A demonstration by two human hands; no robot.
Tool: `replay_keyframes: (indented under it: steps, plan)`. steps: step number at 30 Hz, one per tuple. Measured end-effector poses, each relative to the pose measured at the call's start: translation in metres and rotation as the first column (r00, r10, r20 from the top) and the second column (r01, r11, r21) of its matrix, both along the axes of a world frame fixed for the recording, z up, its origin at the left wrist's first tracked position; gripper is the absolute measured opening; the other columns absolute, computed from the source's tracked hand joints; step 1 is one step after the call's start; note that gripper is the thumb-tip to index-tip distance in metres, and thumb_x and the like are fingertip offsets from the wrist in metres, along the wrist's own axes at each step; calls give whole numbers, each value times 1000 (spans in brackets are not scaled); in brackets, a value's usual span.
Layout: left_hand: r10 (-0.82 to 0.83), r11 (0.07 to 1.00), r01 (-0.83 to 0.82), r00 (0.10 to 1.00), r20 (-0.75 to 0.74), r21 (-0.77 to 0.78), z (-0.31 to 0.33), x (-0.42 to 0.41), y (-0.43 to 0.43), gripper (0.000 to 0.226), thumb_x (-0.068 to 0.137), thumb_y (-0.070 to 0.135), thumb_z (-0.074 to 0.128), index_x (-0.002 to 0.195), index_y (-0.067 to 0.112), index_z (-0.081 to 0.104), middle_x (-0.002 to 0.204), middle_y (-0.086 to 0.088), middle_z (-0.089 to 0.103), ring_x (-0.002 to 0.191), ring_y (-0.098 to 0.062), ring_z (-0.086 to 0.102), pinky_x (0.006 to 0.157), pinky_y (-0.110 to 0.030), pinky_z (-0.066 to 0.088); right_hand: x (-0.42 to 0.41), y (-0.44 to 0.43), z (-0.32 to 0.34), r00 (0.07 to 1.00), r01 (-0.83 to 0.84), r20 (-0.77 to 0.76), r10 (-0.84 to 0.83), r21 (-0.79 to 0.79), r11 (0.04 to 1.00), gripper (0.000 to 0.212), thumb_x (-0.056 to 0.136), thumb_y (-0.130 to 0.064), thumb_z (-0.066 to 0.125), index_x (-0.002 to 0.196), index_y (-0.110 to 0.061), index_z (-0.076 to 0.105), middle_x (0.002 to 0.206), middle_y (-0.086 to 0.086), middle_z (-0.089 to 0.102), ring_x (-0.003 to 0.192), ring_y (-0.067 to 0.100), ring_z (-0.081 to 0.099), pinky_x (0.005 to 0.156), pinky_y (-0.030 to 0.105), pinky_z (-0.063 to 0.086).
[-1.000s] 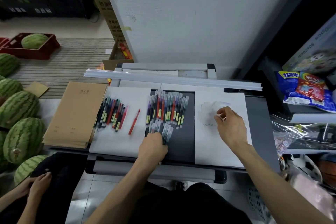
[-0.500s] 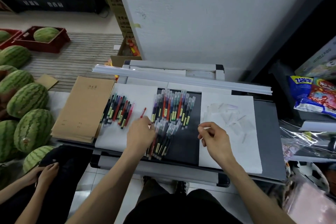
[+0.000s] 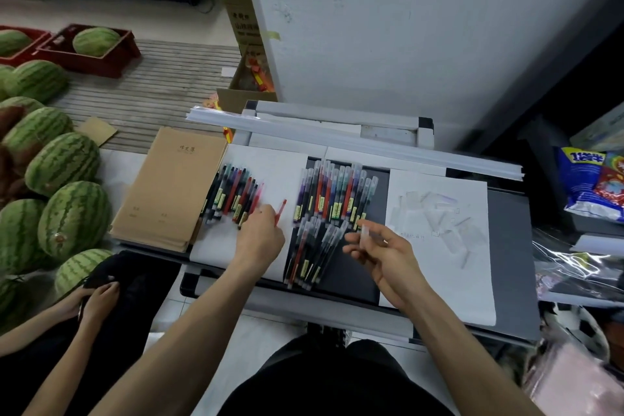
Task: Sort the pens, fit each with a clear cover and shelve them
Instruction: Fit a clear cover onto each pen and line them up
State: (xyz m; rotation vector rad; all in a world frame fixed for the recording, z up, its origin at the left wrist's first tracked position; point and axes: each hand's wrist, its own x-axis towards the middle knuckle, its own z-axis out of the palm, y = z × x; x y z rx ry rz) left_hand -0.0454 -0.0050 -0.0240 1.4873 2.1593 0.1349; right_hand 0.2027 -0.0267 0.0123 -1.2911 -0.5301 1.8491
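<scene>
Risk: I judge the small clear plastic pen cover (image 3: 364,231) could slip from so light a pinch, or miss the tip | Grip: right hand (image 3: 381,255) pinches it above the covered pens (image 3: 334,196) | left hand (image 3: 260,238) curls at the loose red pen (image 3: 281,209) on the white paper sheet (image 3: 283,169); I cannot tell if it is gripped.

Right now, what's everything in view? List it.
pens: many, mixed colours, left sheet
red pen: one, red, right of them
covered pens: many, mixed, dark mat
covers: many, clear, right sheet
notebooks: one stack, brown, left of pens
watermelons: several, green, piled left
crate: one, red, holds a watermelon
snack bag: one, blue-red, right
other person's hands: two, lower left
left hand: at red pen, grip hidden
right hand: fingers pinch one cover
</scene>
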Motion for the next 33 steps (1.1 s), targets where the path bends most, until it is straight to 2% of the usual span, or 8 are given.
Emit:
replay_keyframes:
  steps: [3, 8, 15, 17, 21, 24, 29, 33]
  plan:
    - [2, 1000, -4, 998, 68, 19, 11, 1, -9, 11, 96, 18, 54, 107, 15, 55, 92, 2, 63, 77, -16, 61, 65, -38, 53, -7, 1, 5, 1000, 20, -13, -20, -26, 999, 22, 103, 3, 53, 121, -3, 63, 104, 23, 75, 89, 29, 75, 77, 26, 62]
    - [-32, 997, 10, 954, 298, 75, 36, 14, -28, 14, 104, 17, 45, 103, 15, 59, 70, 0, 63, 55, -14, 50, 50, -32, 36, -15, 3, 9, 994, 30, 105, -26, -39, 999, 21, 102, -6, 61, 116, -9, 75, 87, 15, 73, 67, 17, 61, 62, 23, 52]
    - [-112, 986, 16, 805, 582, 167, 55, 24, -51, 23, 108, 25, 48, 93, 27, 67, 59, 2, 56, 49, -9, 42, 50, -37, 36, -32, 5, 13, 994, 99, 57, -95, -72, 993, 17, 92, -8, 75, 102, 5, 75, 67, 3, 40, 60, 15, 33, 54, 25, 32]
    - [-142, 981, 25, 763, 630, 192, 60, 26, -54, 23, 108, 23, 50, 94, 27, 68, 58, 1, 54, 50, -12, 42, 51, -43, 38, -37, 5, 17, 993, 116, 16, -115, -57, 992, 22, 95, -13, 70, 105, 7, 72, 70, 4, 53, 61, 14, 44, 54, 22, 40]
    - [-192, 972, 48, 727, 659, 229, 62, 28, -56, 20, 107, 20, 53, 94, 26, 67, 57, 2, 52, 49, -12, 43, 50, -41, 37, -47, 7, 23, 989, 133, -53, -137, -61, 989, 23, 102, -19, 60, 102, 2, 68, 102, 19, 76, 71, 18, 70, 66, 25, 62]
    - [-215, 968, 70, 730, 648, 242, 63, 26, -54, 18, 107, 21, 53, 96, 24, 67, 61, -4, 55, 50, -13, 46, 52, -43, 41, -51, 6, 29, 989, 123, -78, -127, -54, 991, 22, 102, -18, 61, 102, 2, 70, 105, 23, 75, 69, 17, 70, 68, 27, 63]
    - [-199, 973, 59, 711, 675, 224, 70, 23, -54, 20, 107, 21, 54, 94, 24, 68, 59, 6, 51, 54, -10, 41, 53, -28, 35, -53, 5, 39, 998, 55, -24, -54, 28, 998, 22, 101, -24, 62, 102, -3, 72, 108, 22, 76, 78, 17, 72, 72, 27, 59]
    - [-202, 970, 49, 709, 676, 238, 70, 26, -53, 21, 107, 21, 54, 90, 23, 67, 61, 4, 52, 54, -11, 41, 54, -28, 34, -49, 7, 42, 995, 79, -60, -76, 37, 996, 25, 103, -26, 59, 98, -3, 69, 104, 22, 76, 78, 20, 73, 69, 27, 59]
